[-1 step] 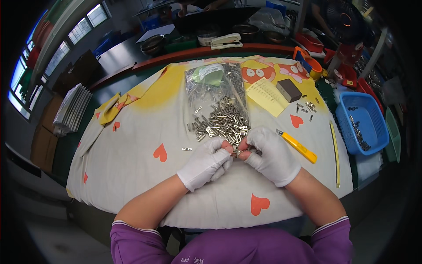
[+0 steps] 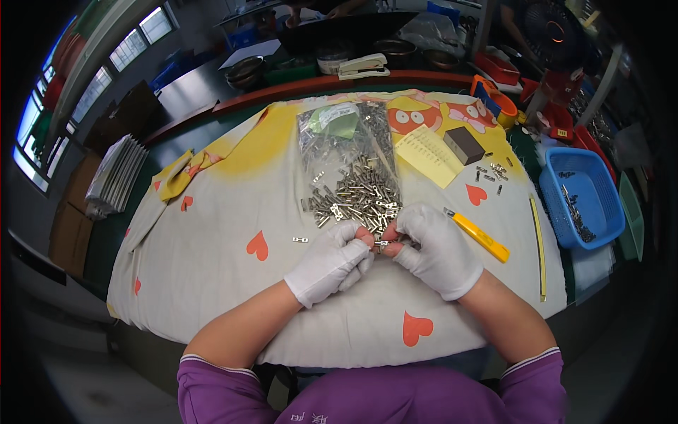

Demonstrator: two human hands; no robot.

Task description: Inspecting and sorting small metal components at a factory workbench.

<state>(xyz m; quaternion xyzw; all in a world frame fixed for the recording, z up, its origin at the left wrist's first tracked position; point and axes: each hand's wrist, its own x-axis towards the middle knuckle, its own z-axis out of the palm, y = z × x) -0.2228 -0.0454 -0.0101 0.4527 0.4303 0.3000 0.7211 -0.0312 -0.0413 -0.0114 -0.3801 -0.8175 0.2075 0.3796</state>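
In front of the heap, my left hand [image 2: 330, 263] and my right hand [image 2: 438, 254] meet, both in white gloves with bare fingertips. Thumbs and fingers of both are closed in a pinch on a small silver metal piece [image 2: 382, 244], partly hidden by the fingertips. Just beyond them, a heap of similar metal pieces [image 2: 359, 194] spills from a clear plastic bag [image 2: 311, 152] with a green label. One loose piece with two holes [image 2: 300, 239] lies left of my left hand. A yellow utility knife [image 2: 482, 238] rests right of my right hand.
A heart-patterned cloth [image 2: 212, 268] covers the table. Farther right are a yellow note [image 2: 429, 157], a dark block [image 2: 465, 145], several loose pieces [image 2: 498, 171], a yellow strip [image 2: 538, 247] and a blue basket [image 2: 614, 205] holding metal parts. White stacked sheets [image 2: 116, 177] stand left.
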